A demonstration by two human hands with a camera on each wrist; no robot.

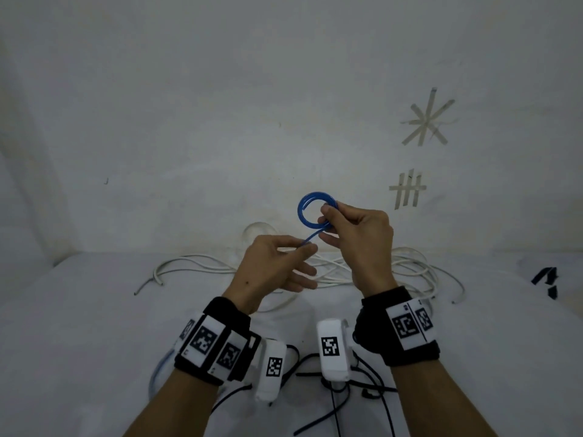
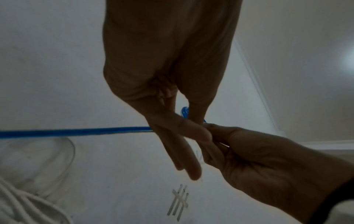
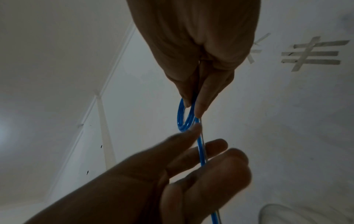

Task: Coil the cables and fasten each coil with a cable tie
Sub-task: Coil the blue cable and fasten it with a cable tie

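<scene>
A small blue cable coil (image 1: pixel 310 209) is held up in front of the wall. My right hand (image 1: pixel 326 223) pinches the coil's right side between thumb and fingers; the right wrist view shows the same coil (image 3: pixel 182 118) under its fingertips (image 3: pixel 200 109). The cable's loose tail (image 1: pixel 307 239) runs down-left into my left hand (image 1: pixel 310 248), which pinches it between thumb and forefinger. In the left wrist view the blue cable (image 2: pixel 76 132) stretches away to the left. Several black cable ties (image 1: pixel 331 414) lie on the table below my wrists.
A tangle of white cables (image 1: pixel 347 269) lies on the white table (image 1: pixel 79 310) behind my hands. A clear container (image 1: pixel 258 231) stands against the wall. Tape marks (image 1: pixel 427 121) are on the wall. Small dark pieces (image 1: pixel 545 277) lie at the right edge.
</scene>
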